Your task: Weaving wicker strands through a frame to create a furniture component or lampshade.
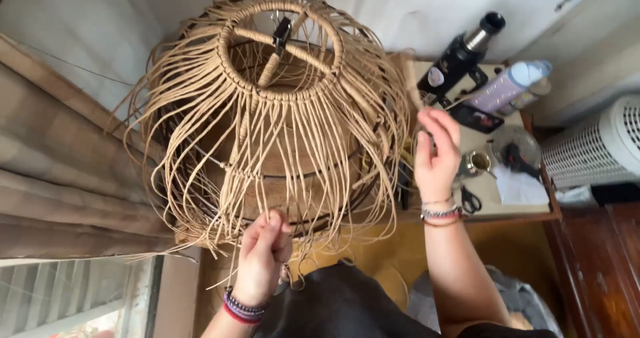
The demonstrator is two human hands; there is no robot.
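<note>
Left hand [263, 255] at 6 o'clock, fingers pinched shut on loose cord strands [267, 178] hanging off the frame; right hand [437, 151] at 3 o'clock, raised, fingers curled round a thin strand near the frame's right edge, grasp looks light, cannot tell how tight. Both wrists carry bracelets. Woven lampshade frame [280, 105] fills centre to 11 o'clock: round wire cage wrapped in tan cord, wrapped ring on top with a black binder clip [282, 31] on the crossbar, many unwoven strands fanning down and out. It sits on a wooden base, partly hidden. Small side table [517, 211] at 3 o'clock, just beside the right hand, pale top, crowded: black flask [460, 55] and lilac bottle [507, 88] lying toward 1 o'clock, phone [477, 119], scissors [470, 201], white paper. White slatted heater [593, 148] at 3 o'clock edge. Brown curtain [60, 178] at 9 o'clock, pale wall behind at 12, wood floor at 4 o'clock
</note>
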